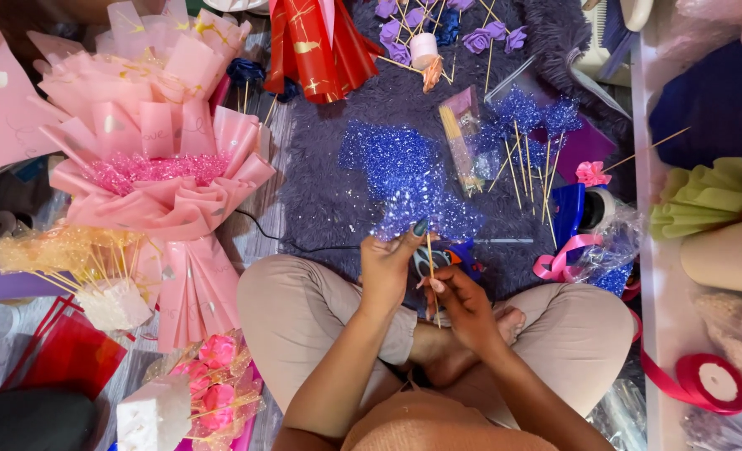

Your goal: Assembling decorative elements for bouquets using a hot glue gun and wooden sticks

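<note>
The left hand (pixel 385 269) has its fingers (pixel 411 240) pinched around the lower edge of a sparkling blue glitter mesh flower (pixel 428 219), which rises just above the fingertips. The right hand (pixel 463 305) sits just beside and below it, fingers (pixel 434 286) pressed together around a thin wooden skewer stick (pixel 430 266) that runs upright between the two hands and up into the flower. Both hands hover over the person's crossed legs in beige trousers (pixel 296 309).

Beyond the fingertips lies a loose sheet of the same blue glitter mesh (pixel 392 163) on a purple shaggy rug (pixel 321 184). Up and to the right of the fingers lies a cluster of finished blue glitter flowers on sticks (pixel 528 125). Well to the left of the left hand lies a large pink wrapped bouquet (pixel 158 159). A pink ribbon curl (pixel 555 259) lies to the right of the right hand.
</note>
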